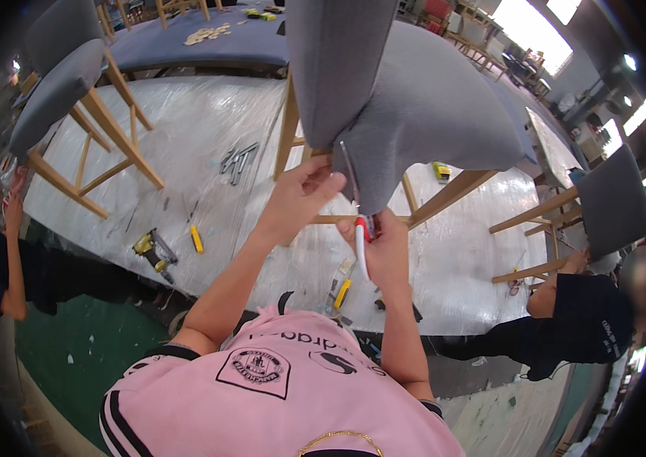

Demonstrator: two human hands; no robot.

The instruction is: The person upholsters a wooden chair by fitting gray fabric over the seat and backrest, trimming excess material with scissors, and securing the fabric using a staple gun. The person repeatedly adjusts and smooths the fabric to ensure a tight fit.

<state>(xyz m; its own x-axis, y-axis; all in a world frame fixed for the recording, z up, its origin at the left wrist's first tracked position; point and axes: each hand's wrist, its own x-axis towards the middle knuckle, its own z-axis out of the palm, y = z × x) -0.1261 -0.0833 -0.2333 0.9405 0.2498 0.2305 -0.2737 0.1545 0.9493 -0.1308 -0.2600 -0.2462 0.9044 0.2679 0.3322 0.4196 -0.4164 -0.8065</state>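
Note:
A grey upholstered chair [445,99] with wooden legs stands before me on the wrapped tabletop. From the corner between its back and seat hangs a loose flap of grey fabric [380,171]. My right hand [390,255] is closed round the red and white handles of a pair of scissors [362,247]. Their blades point up along the left part of the flap. My left hand [300,199] is at the flap's left edge, fingers curled and thumb against the fabric; its fingertips are partly hidden.
Around the chair lie a nail gun [153,253], a yellow-handled screwdriver [197,239], a yellow cutter [343,293], metal bolts [240,161] and a yellow tape measure [442,172]. Further chairs stand left [64,99] and right [609,202]. Co-workers are at both sides.

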